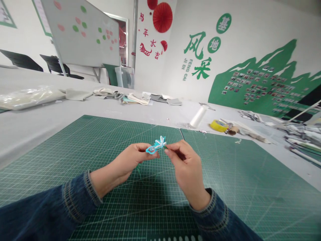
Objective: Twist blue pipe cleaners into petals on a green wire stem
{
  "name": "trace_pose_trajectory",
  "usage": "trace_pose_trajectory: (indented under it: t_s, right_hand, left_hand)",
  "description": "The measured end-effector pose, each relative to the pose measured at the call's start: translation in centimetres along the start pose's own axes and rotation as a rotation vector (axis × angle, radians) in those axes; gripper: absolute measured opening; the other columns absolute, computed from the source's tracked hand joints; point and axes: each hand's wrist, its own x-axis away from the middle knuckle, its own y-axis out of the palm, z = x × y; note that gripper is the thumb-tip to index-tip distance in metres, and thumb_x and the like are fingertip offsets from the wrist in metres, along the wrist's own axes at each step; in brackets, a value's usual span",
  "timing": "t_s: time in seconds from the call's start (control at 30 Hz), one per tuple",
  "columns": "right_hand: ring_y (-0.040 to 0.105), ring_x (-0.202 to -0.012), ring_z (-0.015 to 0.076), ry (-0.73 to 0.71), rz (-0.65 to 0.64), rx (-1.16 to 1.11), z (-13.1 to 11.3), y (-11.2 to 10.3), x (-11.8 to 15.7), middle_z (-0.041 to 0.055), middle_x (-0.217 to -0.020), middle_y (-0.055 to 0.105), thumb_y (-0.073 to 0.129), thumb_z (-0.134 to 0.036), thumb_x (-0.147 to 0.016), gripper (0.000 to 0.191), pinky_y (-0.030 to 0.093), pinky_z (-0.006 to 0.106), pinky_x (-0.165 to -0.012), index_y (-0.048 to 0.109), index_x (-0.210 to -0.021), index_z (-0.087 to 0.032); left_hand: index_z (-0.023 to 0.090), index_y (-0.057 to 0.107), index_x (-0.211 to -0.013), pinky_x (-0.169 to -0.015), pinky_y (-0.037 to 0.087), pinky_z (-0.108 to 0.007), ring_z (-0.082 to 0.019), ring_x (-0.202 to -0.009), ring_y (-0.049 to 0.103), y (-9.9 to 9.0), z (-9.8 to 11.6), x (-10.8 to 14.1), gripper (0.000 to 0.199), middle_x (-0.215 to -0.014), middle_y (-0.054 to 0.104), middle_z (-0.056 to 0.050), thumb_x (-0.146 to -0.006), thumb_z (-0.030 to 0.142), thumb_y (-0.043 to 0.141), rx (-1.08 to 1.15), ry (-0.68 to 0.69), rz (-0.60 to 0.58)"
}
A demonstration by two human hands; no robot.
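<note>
Currently looks like fine two-handed work: left hand point(129, 159) pinching the blue beaded ornament point(157, 144) above the cutting mat point(105, 140), right hand point(187, 165) closed on a small green bit point(165, 147) at its end; next move probably calls for a steady left pinch.

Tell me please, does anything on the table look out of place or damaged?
Nothing looks plainly spilled or damaged. Only the pile at the far right seems untidy, lying jumbled; the blue beaded piece in the left hand shows no clear fault.
</note>
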Motion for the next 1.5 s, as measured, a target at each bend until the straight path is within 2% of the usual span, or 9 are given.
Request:
trace_pose_trajectory:
  t_s: [0.13,0.23,0.37,0.5,0.77,0.9,1.17,1.33,1.5]
  right_hand:
    - [0.053,-0.063,0.0124,0.174,0.014,-0.106,0.4,0.2,0.0,-0.0025,-0.072,0.058,0.065,-0.014,-0.082,0.008,0.04,0.028,-0.057,0.069,-0.081,-0.021]
    - [0.053,-0.062,0.0127,0.234,0.022,-0.119,0.7,0.3,0.0,-0.0024,-0.073,0.06,0.065,-0.016,-0.081,0.009,0.04,0.028,-0.057,0.069,-0.085,-0.022]
    - [0.056,-0.067,0.0138,0.149,0.047,0.003,0.8,0.3,0.0,-0.0015,-0.074,0.06,0.064,-0.014,-0.082,0.01,0.043,0.029,-0.061,0.07,-0.083,-0.022]
    - [0.056,-0.067,0.0137,0.003,0.048,0.172,0.8,0.3,0.2,-0.0009,-0.074,0.059,0.063,-0.011,-0.083,0.012,0.042,0.028,-0.06,0.07,-0.08,-0.02]
    - [0.055,-0.073,0.0152,-0.204,-0.09,0.39,0.8,0.2,0.6,0.0025,-0.081,0.058,0.053,-0.012,-0.092,0.017,0.044,0.03,-0.068,0.068,-0.088,-0.018]
    - [0.053,-0.072,0.0164,-0.297,-0.227,0.508,0.8,0.4,0.8,0.0036,-0.079,0.057,0.05,-0.016,-0.094,0.02,0.042,0.031,-0.066,0.068,-0.086,-0.018]
    - [0.054,-0.072,0.013,-0.257,-0.37,0.159,0.0,0.1,0.4,0.0005,-0.08,0.059,0.058,-0.012,-0.09,0.015,0.044,0.028,-0.065,0.07,-0.087,-0.02]
    - [0.053,-0.069,0.0135,-0.073,-0.299,-0.05,-0.2,-0.1,0.0,-0.0017,-0.073,0.058,0.068,-0.013,-0.082,0.011,0.041,0.028,-0.061,0.071,-0.078,-0.023]
    - [0.047,-0.059,0.0114,0.183,-0.193,-0.346,0.4,0.2,0.0,-0.0035,-0.067,0.054,0.068,-0.018,-0.079,0.006,0.038,0.026,-0.055,0.069,-0.075,-0.022]
  left_hand:
    - [0.019,0.073,-0.078,-0.062,0.038,-0.024,-0.009,-0.061,0.05,1.0,-0.8,0.3,0.016,-0.08,0.071,0.0,-0.071,0.032,0.079,0.161,-0.097,0.037]
    - [0.019,0.073,-0.076,-0.073,0.043,-0.025,-0.012,-0.076,0.059,1.5,-1.0,0.5,0.013,-0.085,0.073,-0.002,-0.072,0.03,0.078,0.155,-0.036,0.058]
    - [0.02,0.074,-0.077,-0.082,0.046,-0.029,-0.017,-0.086,0.064,1.9,-0.8,1.1,0.012,-0.084,0.074,-0.001,-0.076,0.032,0.074,-0.066,0.111,0.115]
    - [0.023,0.074,-0.08,-0.069,0.047,-0.03,-0.017,-0.075,0.064,2.0,-0.6,1.8,0.014,-0.079,0.073,0.0,-0.084,0.034,0.066,-0.415,0.205,0.193]
    - [0.019,0.072,-0.089,-0.066,0.041,-0.032,-0.016,-0.067,0.053,0.8,0.3,2.2,0.015,-0.07,0.065,-0.001,-0.092,0.02,0.057,-1.21,0.922,0.331]
    - [0.016,0.072,-0.092,-0.06,0.036,-0.033,-0.017,-0.062,0.046,-0.2,1.2,2.2,0.017,-0.066,0.061,-0.002,-0.092,0.016,0.054,-1.458,1.089,0.271]
    - [0.022,0.074,-0.079,-0.071,0.044,-0.027,-0.015,-0.076,0.06,-2.2,2.8,0.9,0.012,-0.077,0.07,0.001,-0.086,0.024,0.064,-0.906,0.596,0.18]
    - [0.02,0.074,-0.078,-0.072,0.046,-0.028,-0.016,-0.076,0.062,-2.2,2.2,0.3,0.01,-0.079,0.072,0.0,-0.079,0.027,0.066,-0.414,0.241,0.101]
    - [0.018,0.072,-0.074,-0.072,0.046,-0.029,-0.015,-0.072,0.059,-1.2,1.1,0.1,0.008,-0.074,0.07,-0.001,-0.074,0.026,0.07,-0.165,0.147,0.108]
